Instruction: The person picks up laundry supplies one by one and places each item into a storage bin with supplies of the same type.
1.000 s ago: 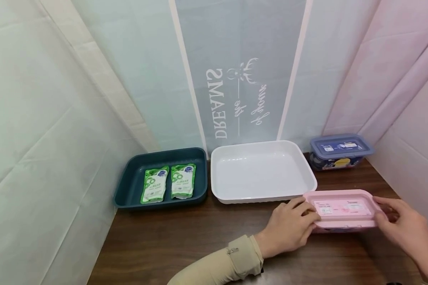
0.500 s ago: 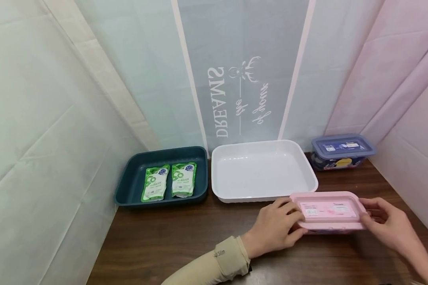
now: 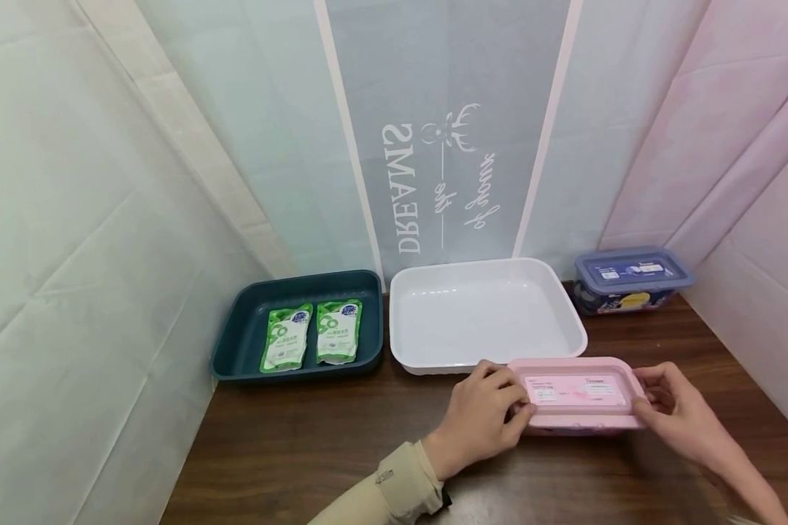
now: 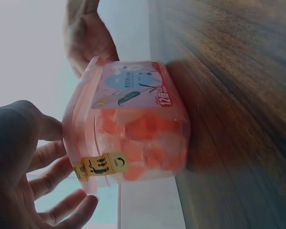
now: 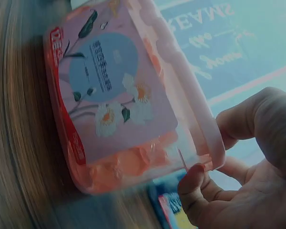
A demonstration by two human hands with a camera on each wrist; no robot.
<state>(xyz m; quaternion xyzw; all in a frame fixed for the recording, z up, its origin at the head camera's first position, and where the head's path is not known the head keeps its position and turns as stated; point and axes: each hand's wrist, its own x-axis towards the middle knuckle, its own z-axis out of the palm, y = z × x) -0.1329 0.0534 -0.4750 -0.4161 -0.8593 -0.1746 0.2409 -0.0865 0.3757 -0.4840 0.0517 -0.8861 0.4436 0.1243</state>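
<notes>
Sliding leftward since a second ago, the pink tub [image 3: 574, 394] is now sitting between my hands in front of the right half of the white tray [image 3: 486, 313], and both hands are travelling with it. Its lid's far edge is overlapping the tray's near rim in the head view; whether the two are touching, I am not able to tell. The dark green tray [image 3: 235, 339] is lying well beyond my left fingers, carrying two green-and-white pouches [image 3: 285, 341]; the blue tub [image 3: 633, 281] is standing past my right fingertips, by the wall. Dark wood is running leftward and nearer from my left fingers, and the brown tabletop [image 3: 341, 445] is meeting a pale fabric backdrop [image 3: 460, 73] that is bearing white lettering. Orange-pink pieces [image 4: 150, 133] are showing through the tub's clear end beside my left fingers. My left hand [image 3: 482, 415], its wrist wearing a khaki sleeve [image 3: 394, 477], is gripping the lid's left end; my right hand [image 3: 679, 419] is pinching the right end between thumb and fingers.
</notes>
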